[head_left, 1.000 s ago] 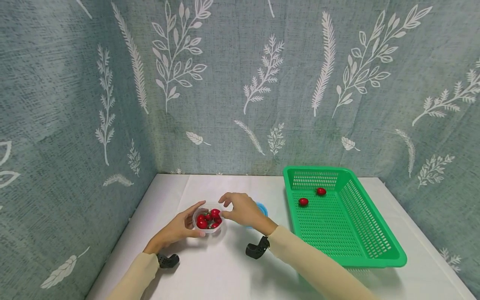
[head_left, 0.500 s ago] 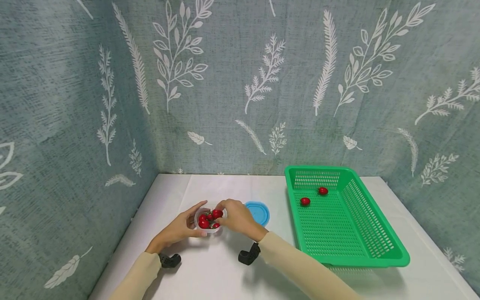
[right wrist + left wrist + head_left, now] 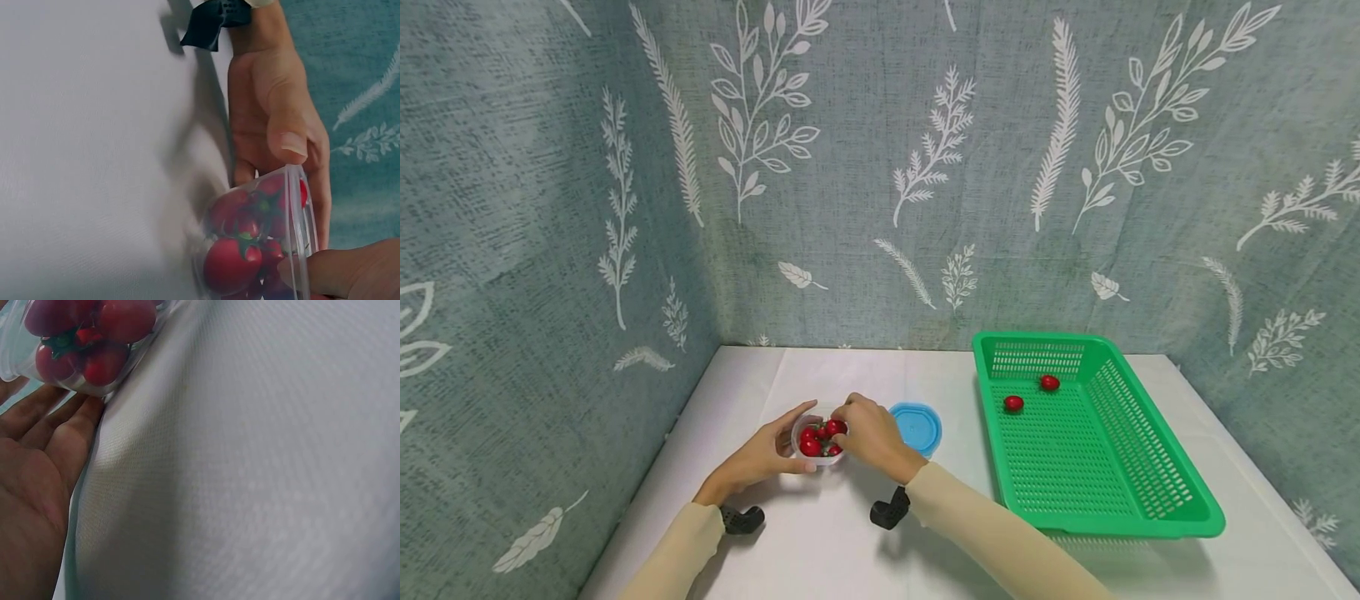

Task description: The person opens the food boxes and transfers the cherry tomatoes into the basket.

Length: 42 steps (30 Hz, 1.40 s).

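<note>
A small clear plastic container (image 3: 826, 461) of red cherry tomatoes (image 3: 810, 447) stands on the white table. My left hand (image 3: 756, 460) holds it from the left, thumb at the front and fingers behind. In the right wrist view, the left thumb (image 3: 292, 145) meets the container's rim. From the right, my right hand (image 3: 872, 435) reaches over the rim and pinches a cherry tomato (image 3: 835, 427) inside. The right fingertips are partly hidden there. Green stems show among the tomatoes in the left wrist view, through the container's wall (image 3: 87, 386).
A round blue lid (image 3: 916, 428) lies just right of the right hand. Farther right stands a big green basket (image 3: 1075, 475), with two red cherry tomatoes (image 3: 1013, 403) on its bottom. Patterned grey-green cloth (image 3: 880, 167) hangs behind the table and at its sides.
My right hand has moved from the container's right rim down and left into it, onto a cherry tomato. That uncovers the blue lid. The left hand stays at the container.
</note>
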Each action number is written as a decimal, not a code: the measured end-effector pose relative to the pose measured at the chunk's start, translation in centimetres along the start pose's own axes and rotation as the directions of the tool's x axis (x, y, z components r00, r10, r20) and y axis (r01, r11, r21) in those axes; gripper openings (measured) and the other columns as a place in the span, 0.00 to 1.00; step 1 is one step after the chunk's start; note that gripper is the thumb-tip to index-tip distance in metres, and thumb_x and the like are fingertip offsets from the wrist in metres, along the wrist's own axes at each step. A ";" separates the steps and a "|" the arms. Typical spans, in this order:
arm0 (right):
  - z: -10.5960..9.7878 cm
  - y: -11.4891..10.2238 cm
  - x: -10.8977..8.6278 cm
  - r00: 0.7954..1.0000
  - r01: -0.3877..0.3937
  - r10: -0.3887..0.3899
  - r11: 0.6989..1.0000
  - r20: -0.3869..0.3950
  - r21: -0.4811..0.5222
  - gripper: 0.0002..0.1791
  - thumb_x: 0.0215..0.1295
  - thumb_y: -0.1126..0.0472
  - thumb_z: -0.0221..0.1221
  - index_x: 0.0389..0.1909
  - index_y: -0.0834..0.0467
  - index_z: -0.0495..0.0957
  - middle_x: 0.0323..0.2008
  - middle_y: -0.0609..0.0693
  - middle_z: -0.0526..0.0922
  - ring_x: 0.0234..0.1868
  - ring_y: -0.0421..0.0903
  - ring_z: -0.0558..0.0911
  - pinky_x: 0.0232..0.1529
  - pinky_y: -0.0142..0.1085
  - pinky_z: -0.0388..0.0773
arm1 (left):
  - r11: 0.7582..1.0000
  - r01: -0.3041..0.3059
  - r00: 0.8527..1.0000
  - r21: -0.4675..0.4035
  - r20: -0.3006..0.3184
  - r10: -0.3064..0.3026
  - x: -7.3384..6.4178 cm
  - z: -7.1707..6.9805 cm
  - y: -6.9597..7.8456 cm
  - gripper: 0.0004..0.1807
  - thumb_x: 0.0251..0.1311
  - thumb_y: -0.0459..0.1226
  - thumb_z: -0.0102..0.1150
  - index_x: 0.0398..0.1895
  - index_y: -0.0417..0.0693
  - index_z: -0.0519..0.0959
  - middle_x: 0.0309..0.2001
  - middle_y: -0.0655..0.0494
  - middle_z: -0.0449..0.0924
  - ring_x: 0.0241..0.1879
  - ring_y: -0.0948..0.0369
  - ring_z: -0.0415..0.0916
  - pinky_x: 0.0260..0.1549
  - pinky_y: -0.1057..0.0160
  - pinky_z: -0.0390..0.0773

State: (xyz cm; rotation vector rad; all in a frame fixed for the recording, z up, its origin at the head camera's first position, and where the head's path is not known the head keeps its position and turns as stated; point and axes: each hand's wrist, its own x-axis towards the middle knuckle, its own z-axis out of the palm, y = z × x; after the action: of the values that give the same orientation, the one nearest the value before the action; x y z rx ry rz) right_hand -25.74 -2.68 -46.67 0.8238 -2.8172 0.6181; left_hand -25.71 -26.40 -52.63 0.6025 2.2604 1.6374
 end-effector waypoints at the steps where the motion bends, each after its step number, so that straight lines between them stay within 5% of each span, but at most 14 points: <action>1: 0.1 0.0 0.1 1.000 -0.006 0.006 1.000 0.000 -0.007 0.12 0.60 0.58 0.75 0.44 0.55 0.90 0.37 0.47 0.81 0.30 0.39 0.79 0.29 0.30 0.77 | 1.000 0.000 1.000 0.000 -0.001 0.000 0.0 0.0 0.0 0.58 0.55 0.36 0.79 0.84 0.53 0.51 0.76 0.45 0.64 0.73 0.46 0.63 0.57 0.71 0.72; 10: 0.6 -0.1 0.2 1.000 -0.008 0.006 0.998 -0.030 -0.067 0.12 0.57 0.58 0.77 0.41 0.56 0.91 0.34 0.47 0.77 0.28 0.41 0.79 0.30 0.31 0.80 | 1.000 -0.003 1.000 0.013 -0.002 0.003 0.3 0.3 0.2 0.58 0.55 0.35 0.79 0.84 0.53 0.51 0.75 0.43 0.64 0.62 0.49 0.68 0.47 0.65 0.73; 25: 0.1 0.5 -0.1 0.998 0.028 -0.020 0.992 -0.061 0.119 0.13 0.61 0.57 0.74 0.46 0.53 0.87 0.36 0.43 0.87 0.31 0.36 0.81 0.27 0.27 0.76 | 1.000 0.027 1.000 0.010 -0.005 -0.027 0.0 0.2 0.2 0.57 0.55 0.37 0.79 0.84 0.56 0.52 0.76 0.43 0.61 0.71 0.46 0.66 0.61 0.64 0.74; 42: -1.4 1.0 0.0 0.997 0.031 -0.018 0.985 -0.074 0.169 0.16 0.63 0.54 0.73 0.50 0.55 0.88 0.36 0.45 0.88 0.35 0.40 0.83 0.26 0.27 0.74 | 1.000 -0.001 1.000 0.004 -0.001 0.001 -0.1 0.3 0.7 0.57 0.55 0.35 0.78 0.84 0.52 0.51 0.75 0.40 0.63 0.71 0.43 0.65 0.59 0.68 0.75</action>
State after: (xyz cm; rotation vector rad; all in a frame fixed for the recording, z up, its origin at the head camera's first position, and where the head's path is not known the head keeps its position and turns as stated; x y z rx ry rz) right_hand -26.27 -1.33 -45.73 0.8443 -2.7133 0.8770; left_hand -25.40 -26.02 -52.05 0.6041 2.2649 1.6348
